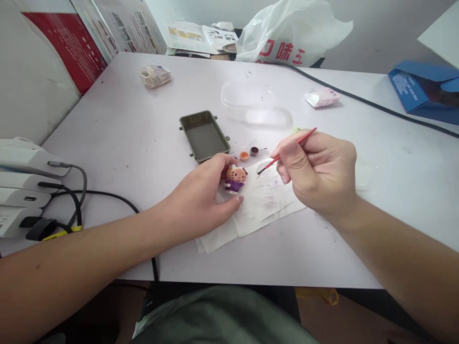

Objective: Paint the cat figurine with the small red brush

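Note:
A small cat-like figurine (235, 179) with an orange face and purple clothes is held between the thumb and fingers of my left hand (204, 198). My right hand (315, 169) pinches a thin red paintbrush (303, 137). Its dark tip points down to the left, apart from the figurine and above a white paper tissue (265, 203) with faint purple marks. Just beyond the figurine stand an orange paint pot (244, 155) and a dark brown paint pot (254, 151). Some of my left fingers are hidden behind the figurine.
An olive-green open box (204, 136) stands behind my left hand. Farther back lie a clear plastic lid (247, 94), two crumpled packets and a white plastic bag (290, 33). Chargers with cables (32, 186) crowd the left edge; a blue box (423, 91) sits at the right.

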The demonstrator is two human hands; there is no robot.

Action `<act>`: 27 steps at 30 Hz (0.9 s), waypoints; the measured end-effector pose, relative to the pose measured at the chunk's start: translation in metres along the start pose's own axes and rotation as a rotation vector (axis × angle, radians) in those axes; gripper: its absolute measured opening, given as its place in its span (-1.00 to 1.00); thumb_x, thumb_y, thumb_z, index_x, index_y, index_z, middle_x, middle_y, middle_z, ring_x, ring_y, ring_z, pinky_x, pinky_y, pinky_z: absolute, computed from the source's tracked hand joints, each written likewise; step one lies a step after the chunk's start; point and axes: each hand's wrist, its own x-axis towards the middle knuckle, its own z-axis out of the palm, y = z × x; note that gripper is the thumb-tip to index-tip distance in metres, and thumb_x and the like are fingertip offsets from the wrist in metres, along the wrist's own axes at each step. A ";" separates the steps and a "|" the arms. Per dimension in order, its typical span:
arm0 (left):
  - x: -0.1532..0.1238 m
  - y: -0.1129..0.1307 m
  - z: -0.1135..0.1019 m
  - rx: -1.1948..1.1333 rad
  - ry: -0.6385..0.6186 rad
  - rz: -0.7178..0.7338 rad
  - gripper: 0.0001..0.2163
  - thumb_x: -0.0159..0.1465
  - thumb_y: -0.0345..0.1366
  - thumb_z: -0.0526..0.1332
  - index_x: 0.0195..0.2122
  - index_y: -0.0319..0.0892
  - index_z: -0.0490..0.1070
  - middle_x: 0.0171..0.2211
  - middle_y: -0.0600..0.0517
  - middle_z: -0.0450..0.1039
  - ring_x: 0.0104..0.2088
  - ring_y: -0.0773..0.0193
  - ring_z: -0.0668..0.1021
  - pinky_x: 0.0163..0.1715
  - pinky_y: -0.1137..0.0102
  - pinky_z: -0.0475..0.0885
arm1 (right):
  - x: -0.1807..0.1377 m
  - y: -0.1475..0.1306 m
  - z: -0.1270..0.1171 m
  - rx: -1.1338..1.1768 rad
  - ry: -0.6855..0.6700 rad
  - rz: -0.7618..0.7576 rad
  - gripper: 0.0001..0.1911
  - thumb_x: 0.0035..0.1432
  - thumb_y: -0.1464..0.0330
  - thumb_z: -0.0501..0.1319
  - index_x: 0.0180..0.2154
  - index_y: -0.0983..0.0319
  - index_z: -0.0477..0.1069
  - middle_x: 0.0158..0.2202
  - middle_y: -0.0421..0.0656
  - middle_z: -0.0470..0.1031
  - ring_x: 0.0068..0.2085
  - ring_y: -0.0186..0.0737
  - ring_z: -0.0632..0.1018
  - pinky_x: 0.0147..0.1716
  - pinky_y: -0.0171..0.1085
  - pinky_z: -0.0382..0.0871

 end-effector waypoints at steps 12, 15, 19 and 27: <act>0.000 0.002 -0.001 0.012 0.001 -0.003 -0.59 0.22 -0.29 0.27 0.09 -0.09 0.26 0.01 -0.03 0.48 -0.05 0.12 0.55 -0.04 0.15 0.49 | 0.000 -0.001 0.000 -0.006 -0.004 0.019 -0.71 0.32 0.28 0.26 -0.48 0.15 0.46 -0.66 -0.29 0.33 -0.63 -0.38 0.39 -0.64 -0.25 0.24; 0.000 0.004 -0.002 -0.012 0.000 0.011 -0.64 0.26 -0.25 0.25 0.07 -0.09 0.26 -0.02 -0.01 0.49 -0.08 0.15 0.55 -0.07 0.18 0.49 | 0.000 0.000 -0.001 -0.003 -0.011 0.010 -0.71 0.32 0.28 0.26 -0.48 0.15 0.46 -0.66 -0.28 0.33 -0.63 -0.37 0.39 -0.64 -0.25 0.23; -0.001 0.005 -0.002 -0.037 0.012 0.017 -0.71 0.30 -0.25 0.22 0.02 -0.08 0.27 -0.07 0.03 0.52 -0.12 0.20 0.57 -0.11 0.24 0.49 | 0.000 0.001 -0.001 0.003 -0.016 0.000 -0.73 0.31 0.28 0.26 -0.47 0.16 0.47 -0.65 -0.30 0.33 -0.64 -0.38 0.38 -0.65 -0.27 0.24; -0.002 0.004 -0.001 -0.130 0.057 -0.023 -0.79 0.28 -0.28 0.24 -0.10 -0.05 0.26 -0.19 0.06 0.53 -0.20 0.21 0.59 -0.16 0.24 0.52 | 0.000 0.001 0.000 0.005 -0.015 -0.016 -0.74 0.32 0.30 0.25 -0.44 0.18 0.49 -0.65 -0.30 0.33 -0.63 -0.40 0.38 -0.64 -0.28 0.25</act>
